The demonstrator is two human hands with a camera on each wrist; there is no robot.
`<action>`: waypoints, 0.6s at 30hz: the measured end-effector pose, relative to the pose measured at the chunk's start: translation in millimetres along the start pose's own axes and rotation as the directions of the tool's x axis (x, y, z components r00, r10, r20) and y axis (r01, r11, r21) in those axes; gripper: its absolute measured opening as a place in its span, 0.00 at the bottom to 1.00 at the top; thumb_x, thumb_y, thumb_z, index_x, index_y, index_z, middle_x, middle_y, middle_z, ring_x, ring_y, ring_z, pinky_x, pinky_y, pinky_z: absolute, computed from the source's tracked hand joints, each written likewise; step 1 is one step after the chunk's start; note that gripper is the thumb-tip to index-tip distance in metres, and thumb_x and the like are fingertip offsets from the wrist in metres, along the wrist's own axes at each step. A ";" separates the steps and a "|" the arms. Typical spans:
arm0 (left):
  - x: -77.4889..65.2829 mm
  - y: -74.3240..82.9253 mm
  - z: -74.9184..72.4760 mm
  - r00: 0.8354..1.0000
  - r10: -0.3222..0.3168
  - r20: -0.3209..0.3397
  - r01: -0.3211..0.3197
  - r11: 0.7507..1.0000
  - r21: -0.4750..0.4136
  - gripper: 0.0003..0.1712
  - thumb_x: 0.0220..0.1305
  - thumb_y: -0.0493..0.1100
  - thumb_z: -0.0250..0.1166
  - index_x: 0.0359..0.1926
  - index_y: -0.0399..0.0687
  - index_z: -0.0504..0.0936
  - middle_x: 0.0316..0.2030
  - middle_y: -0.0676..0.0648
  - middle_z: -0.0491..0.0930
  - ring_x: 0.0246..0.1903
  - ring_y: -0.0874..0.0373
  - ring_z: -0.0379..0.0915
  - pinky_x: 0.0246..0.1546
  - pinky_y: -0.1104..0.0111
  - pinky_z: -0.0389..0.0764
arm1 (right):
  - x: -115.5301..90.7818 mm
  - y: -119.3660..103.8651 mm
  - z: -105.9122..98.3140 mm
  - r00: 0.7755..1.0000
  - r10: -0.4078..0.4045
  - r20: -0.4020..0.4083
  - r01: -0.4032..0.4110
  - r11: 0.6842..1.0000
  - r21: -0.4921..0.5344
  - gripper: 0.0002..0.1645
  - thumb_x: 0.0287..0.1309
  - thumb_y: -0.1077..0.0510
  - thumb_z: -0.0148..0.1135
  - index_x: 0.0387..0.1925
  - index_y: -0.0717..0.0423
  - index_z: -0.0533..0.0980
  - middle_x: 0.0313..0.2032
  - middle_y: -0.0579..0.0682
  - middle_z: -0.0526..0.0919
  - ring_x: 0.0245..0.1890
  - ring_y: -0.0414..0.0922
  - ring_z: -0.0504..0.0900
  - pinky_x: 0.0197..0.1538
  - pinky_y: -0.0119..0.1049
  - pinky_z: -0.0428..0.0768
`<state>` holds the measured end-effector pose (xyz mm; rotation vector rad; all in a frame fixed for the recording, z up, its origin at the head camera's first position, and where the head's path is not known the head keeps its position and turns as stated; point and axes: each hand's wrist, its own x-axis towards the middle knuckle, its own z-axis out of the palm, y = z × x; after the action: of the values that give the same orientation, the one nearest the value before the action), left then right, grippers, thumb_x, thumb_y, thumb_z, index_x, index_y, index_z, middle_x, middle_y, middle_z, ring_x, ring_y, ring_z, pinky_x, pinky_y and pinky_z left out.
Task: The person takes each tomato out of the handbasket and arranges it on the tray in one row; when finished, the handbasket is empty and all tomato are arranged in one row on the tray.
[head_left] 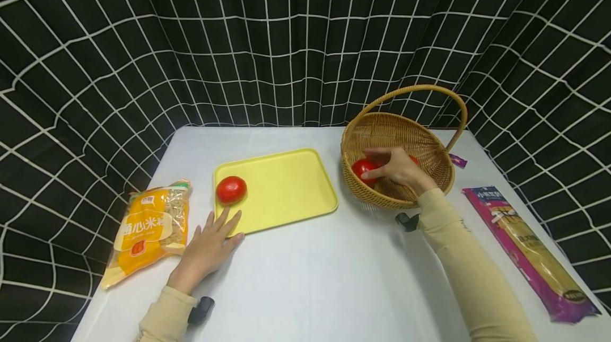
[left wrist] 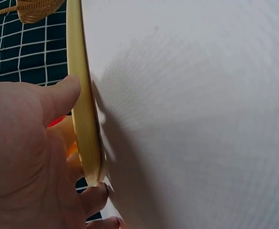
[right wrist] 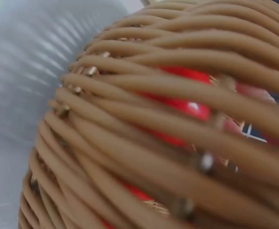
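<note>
My right hand (head_left: 398, 166) reaches into the wicker basket (head_left: 386, 127) and grips a tomato (head_left: 360, 167), thumb on its near side. Behind that hand more red shows inside the basket, mostly covered. In the right wrist view the woven wall (right wrist: 106, 143) hides most of the hand, with red visible through the gaps. My left hand (head_left: 209, 249) rests with spread fingers at the near left corner of the yellow tray (head_left: 286, 185). Its thumb touches the tray's rim (left wrist: 84, 114) in the left wrist view. Another tomato (head_left: 231, 190) sits on the tray's left end, just beyond the fingertips.
An orange and yellow food bag (head_left: 148, 225) lies left of the tray. At the right edge of the white table (head_left: 324, 278) lies a long purple packet (head_left: 530, 252). A small purple wrapper (head_left: 458, 160) pokes out beside the basket, whose tall handle (head_left: 420, 87) arches over it.
</note>
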<state>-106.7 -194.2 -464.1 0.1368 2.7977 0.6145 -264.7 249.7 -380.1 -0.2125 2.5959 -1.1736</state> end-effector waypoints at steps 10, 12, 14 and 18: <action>-0.2 2.2 -0.1 1.000 -0.002 -0.001 0.002 1.000 0.001 0.38 0.82 0.57 0.53 0.85 0.52 0.57 0.85 0.36 0.45 0.83 0.26 0.34 0.78 0.28 0.41 | 4.7 1.6 9.3 0.999 0.052 -0.009 -0.052 0.999 0.006 0.46 0.57 0.62 0.80 0.75 0.58 0.71 0.74 0.64 0.73 0.74 0.63 0.72 0.76 0.57 0.73; -0.6 2.7 -0.2 1.000 -0.006 -0.003 0.006 1.000 -0.004 0.38 0.82 0.57 0.53 0.85 0.52 0.57 0.85 0.35 0.46 0.83 0.26 0.34 0.78 0.28 0.41 | 5.4 0.9 10.6 0.999 0.046 -0.009 -0.046 0.999 -0.003 0.46 0.57 0.63 0.79 0.76 0.58 0.71 0.74 0.65 0.73 0.73 0.63 0.72 0.76 0.57 0.73; -0.8 3.1 -0.4 1.000 -0.009 -0.002 0.009 1.000 -0.008 0.38 0.82 0.57 0.53 0.85 0.52 0.57 0.85 0.35 0.45 0.83 0.26 0.34 0.79 0.28 0.41 | 6.2 0.6 12.4 0.999 0.043 -0.009 -0.043 0.999 0.004 0.47 0.56 0.65 0.79 0.76 0.58 0.71 0.74 0.64 0.73 0.74 0.63 0.71 0.76 0.57 0.73; -0.9 2.9 0.0 1.000 -0.012 -0.001 0.012 1.000 -0.007 0.38 0.82 0.57 0.53 0.85 0.52 0.57 0.85 0.35 0.45 0.83 0.26 0.33 0.79 0.28 0.41 | 7.8 1.1 16.3 0.999 0.036 -0.022 -0.036 0.999 0.002 0.47 0.54 0.69 0.78 0.75 0.60 0.71 0.74 0.65 0.72 0.75 0.63 0.70 0.78 0.58 0.70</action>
<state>-105.7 -191.7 -462.6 0.1187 2.7949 0.6219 -267.0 236.9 -392.8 -0.1531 2.6060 -1.1724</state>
